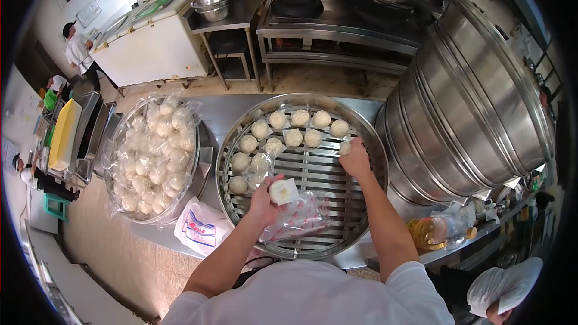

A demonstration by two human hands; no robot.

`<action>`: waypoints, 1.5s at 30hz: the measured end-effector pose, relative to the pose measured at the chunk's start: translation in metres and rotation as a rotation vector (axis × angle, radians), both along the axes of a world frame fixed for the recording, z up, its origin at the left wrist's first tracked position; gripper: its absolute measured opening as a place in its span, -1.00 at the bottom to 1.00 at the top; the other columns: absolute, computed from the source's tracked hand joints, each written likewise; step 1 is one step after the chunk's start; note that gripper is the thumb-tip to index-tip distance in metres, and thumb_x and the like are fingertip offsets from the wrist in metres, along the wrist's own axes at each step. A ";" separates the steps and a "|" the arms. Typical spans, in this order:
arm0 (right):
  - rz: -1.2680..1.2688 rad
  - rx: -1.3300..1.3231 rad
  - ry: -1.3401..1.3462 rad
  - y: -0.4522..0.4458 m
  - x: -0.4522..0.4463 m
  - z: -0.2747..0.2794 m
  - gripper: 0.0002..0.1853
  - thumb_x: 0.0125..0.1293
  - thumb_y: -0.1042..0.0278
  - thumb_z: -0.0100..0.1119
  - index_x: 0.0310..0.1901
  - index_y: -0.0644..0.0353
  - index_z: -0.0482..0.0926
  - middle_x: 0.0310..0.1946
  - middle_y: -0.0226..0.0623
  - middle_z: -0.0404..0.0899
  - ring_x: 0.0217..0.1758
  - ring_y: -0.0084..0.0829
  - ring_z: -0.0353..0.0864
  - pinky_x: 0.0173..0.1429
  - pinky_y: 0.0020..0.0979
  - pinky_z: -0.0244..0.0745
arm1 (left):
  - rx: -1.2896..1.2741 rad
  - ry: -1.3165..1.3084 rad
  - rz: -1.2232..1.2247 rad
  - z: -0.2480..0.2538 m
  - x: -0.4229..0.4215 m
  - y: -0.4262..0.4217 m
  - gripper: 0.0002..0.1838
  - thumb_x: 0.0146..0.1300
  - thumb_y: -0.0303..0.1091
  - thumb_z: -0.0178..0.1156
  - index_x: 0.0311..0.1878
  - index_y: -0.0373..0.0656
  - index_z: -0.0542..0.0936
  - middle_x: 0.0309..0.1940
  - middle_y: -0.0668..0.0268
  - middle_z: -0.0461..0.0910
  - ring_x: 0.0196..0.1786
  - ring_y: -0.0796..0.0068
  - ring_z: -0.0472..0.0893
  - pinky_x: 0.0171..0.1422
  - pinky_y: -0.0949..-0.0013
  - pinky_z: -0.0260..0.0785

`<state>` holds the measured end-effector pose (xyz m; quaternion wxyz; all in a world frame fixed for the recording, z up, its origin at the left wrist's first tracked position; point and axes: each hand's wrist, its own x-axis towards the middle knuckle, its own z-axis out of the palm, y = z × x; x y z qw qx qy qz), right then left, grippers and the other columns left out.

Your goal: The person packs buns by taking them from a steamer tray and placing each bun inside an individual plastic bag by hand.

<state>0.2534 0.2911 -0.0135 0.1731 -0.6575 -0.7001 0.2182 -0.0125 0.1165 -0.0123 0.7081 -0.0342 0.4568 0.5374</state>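
Note:
A round metal steamer tray [304,253] with a slatted base stands in front of me. Pale buns [300,118] on paper squares line its far and left parts. My left hand [263,201], at the tray's lower left, holds a bun [282,192] with a white paper square against it. My right hand [356,159] has its fingers closed round another bun [345,148] at the tray's right side. Under and beside my left hand lies a clear plastic bag [301,216] with red print, and more clear plastic covers some buns at the left.
Left of the tray, a large bowl [198,168] holds many plastic-wrapped buns. Tall stacked steamers [463,102] stand at right, an oil bottle [430,232] below them. A white printed bag [201,227] lies at lower left. Several people are around the room.

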 end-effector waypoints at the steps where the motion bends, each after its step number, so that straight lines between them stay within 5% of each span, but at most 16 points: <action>1: -0.045 -0.078 0.157 -0.012 -0.005 0.014 -0.40 0.10 0.30 0.47 0.15 0.33 0.46 0.03 0.01 0.64 0.09 0.06 0.67 0.19 -0.05 0.60 | -0.024 0.021 0.011 0.007 0.003 0.002 -0.45 0.70 0.03 -0.34 0.22 0.03 0.65 0.04 0.28 0.68 -0.01 0.29 0.64 0.01 0.19 0.51; 4: 0.128 -0.014 0.536 -0.070 -0.027 0.043 -0.37 0.08 0.30 0.54 0.16 0.27 0.46 -0.13 -0.15 0.70 -0.14 -0.04 0.74 0.06 -0.11 0.65 | -0.054 0.026 0.072 0.033 0.012 0.005 -0.46 0.70 -0.06 -0.37 0.27 -0.02 0.62 0.09 0.24 0.66 0.06 0.25 0.65 0.11 0.15 0.55; 6: 0.262 -0.163 0.832 -0.116 -0.048 0.070 -0.36 0.13 0.27 0.55 0.19 0.25 0.45 0.00 -0.11 0.63 0.02 -0.16 0.68 0.15 -0.19 0.60 | -0.025 0.006 0.085 0.035 0.018 0.003 -0.47 0.68 -0.14 -0.38 0.30 -0.05 0.59 0.12 0.22 0.65 0.11 0.20 0.66 0.17 0.10 0.57; 8: 0.500 0.184 0.620 -0.145 -0.067 0.070 -0.48 0.29 0.41 0.42 0.24 0.25 0.46 0.14 -0.19 0.57 0.16 -0.40 0.57 0.25 -0.33 0.53 | 0.040 -0.018 0.059 0.028 0.024 0.004 -0.49 0.65 -0.20 -0.38 0.32 -0.06 0.57 0.14 0.22 0.63 0.14 0.17 0.66 0.23 0.05 0.58; 11: 0.577 0.014 0.821 -0.161 -0.094 0.049 -0.50 0.38 0.43 0.32 0.31 0.26 0.44 0.23 -0.18 0.50 0.25 -0.40 0.51 0.31 -0.38 0.48 | 0.123 -0.029 0.076 0.027 0.037 -0.005 -0.50 0.61 -0.23 -0.33 0.32 -0.09 0.56 0.18 0.20 0.62 0.18 0.15 0.65 0.28 0.03 0.56; 17: 0.083 -0.524 1.323 -0.195 -0.097 0.045 -0.52 0.39 0.39 0.23 0.32 0.20 0.44 0.23 -0.16 0.53 0.22 -0.29 0.59 0.28 -0.30 0.58 | 0.242 0.133 0.094 0.016 0.041 -0.023 -0.51 0.65 -0.21 -0.28 0.18 -0.23 0.63 0.12 0.08 0.67 0.08 0.14 0.69 0.27 0.06 0.56; 20: 0.090 -0.860 1.746 -0.198 -0.068 0.028 -0.58 0.46 0.14 0.19 0.24 0.16 0.50 0.08 -0.17 0.62 0.09 -0.18 0.69 0.18 -0.09 0.65 | 0.379 0.619 -0.132 0.009 0.024 -0.024 -0.57 0.59 -0.25 -0.16 -0.05 -0.27 0.71 -0.14 0.15 0.74 -0.12 0.15 0.72 0.16 0.10 0.59; 21: -0.153 -0.881 1.742 -0.206 -0.063 0.033 -0.58 0.46 0.05 0.13 0.18 0.14 0.53 0.07 -0.11 0.65 0.13 -0.11 0.70 0.12 0.08 0.69 | 0.360 0.907 -0.228 -0.001 0.009 -0.023 -0.71 0.48 -0.29 0.08 -0.21 -0.23 0.74 -0.38 0.15 0.74 -0.32 0.20 0.71 -0.08 0.15 0.58; 24: -0.257 -0.977 1.801 -0.216 -0.049 0.075 -0.54 0.39 0.06 0.20 0.21 0.13 0.51 0.10 -0.02 0.63 0.12 0.12 0.69 -0.04 0.05 0.73 | 0.339 1.568 -0.352 0.036 -0.011 -0.037 -0.87 0.33 -0.37 0.24 -0.25 -0.21 0.72 -0.42 0.10 0.72 -0.40 0.28 0.68 -0.28 0.16 0.50; 27: 0.054 -0.855 1.651 -0.219 -0.043 0.104 -0.53 0.39 0.13 0.19 0.24 0.18 0.51 0.05 -0.07 0.65 0.02 -0.05 0.75 -0.17 -0.02 0.76 | 0.390 1.671 -0.199 0.049 -0.011 -0.045 -0.96 0.20 -0.48 0.34 -0.30 -0.23 0.69 -0.44 0.06 0.70 -0.45 0.34 0.66 -0.36 0.20 0.45; 31: 0.397 -0.658 1.034 -0.209 -0.054 0.131 -0.38 0.34 0.16 0.25 0.39 0.20 0.44 0.03 -0.14 0.65 -0.09 -0.21 0.77 -0.35 -0.16 0.74 | 0.510 1.397 -0.246 0.088 0.005 -0.059 -0.95 0.22 -0.55 0.33 -0.26 -0.25 0.68 -0.41 0.13 0.70 -0.40 0.41 0.65 -0.31 0.31 0.47; 34: 0.364 -0.718 0.852 -0.188 -0.066 0.116 -0.24 0.28 0.32 0.30 0.53 0.15 0.29 0.00 -0.20 0.67 -0.15 -0.37 0.78 -0.38 -0.27 0.72 | 0.759 1.379 -0.217 0.083 0.007 -0.066 -0.88 0.28 -0.59 0.27 -0.14 -0.24 0.67 -0.35 0.14 0.69 -0.32 0.40 0.67 -0.23 0.34 0.50; 36: 0.296 -0.836 0.966 -0.182 -0.065 0.104 -0.24 0.30 0.26 0.27 0.53 0.14 0.27 0.01 -0.18 0.68 -0.14 -0.28 0.79 -0.38 -0.25 0.70 | 0.820 1.334 -0.203 0.074 0.001 -0.066 -0.89 0.32 -0.62 0.22 -0.11 -0.27 0.64 -0.32 0.22 0.68 -0.29 0.45 0.64 -0.17 0.39 0.48; 41: 0.163 -1.070 1.478 -0.180 -0.052 0.082 -0.33 0.42 0.07 0.09 0.51 0.11 0.31 0.02 -0.12 0.68 -0.10 0.07 0.77 -0.28 -0.14 0.72 | 0.735 0.604 -0.280 0.038 -0.011 -0.069 -0.95 0.38 -0.61 0.18 -0.16 -0.26 0.60 -0.30 0.42 0.62 -0.18 0.60 0.56 0.02 0.49 0.42; 45: 0.021 -0.884 1.571 -0.189 -0.062 0.080 -0.32 0.44 0.19 0.19 0.55 0.17 0.30 0.04 -0.17 0.67 -0.08 -0.18 0.78 -0.33 -0.17 0.75 | 0.640 0.693 -0.303 0.058 0.006 -0.074 -0.69 0.10 -0.80 -0.04 -0.22 -0.21 0.57 -0.31 0.43 0.55 -0.19 0.56 0.52 0.01 0.46 0.39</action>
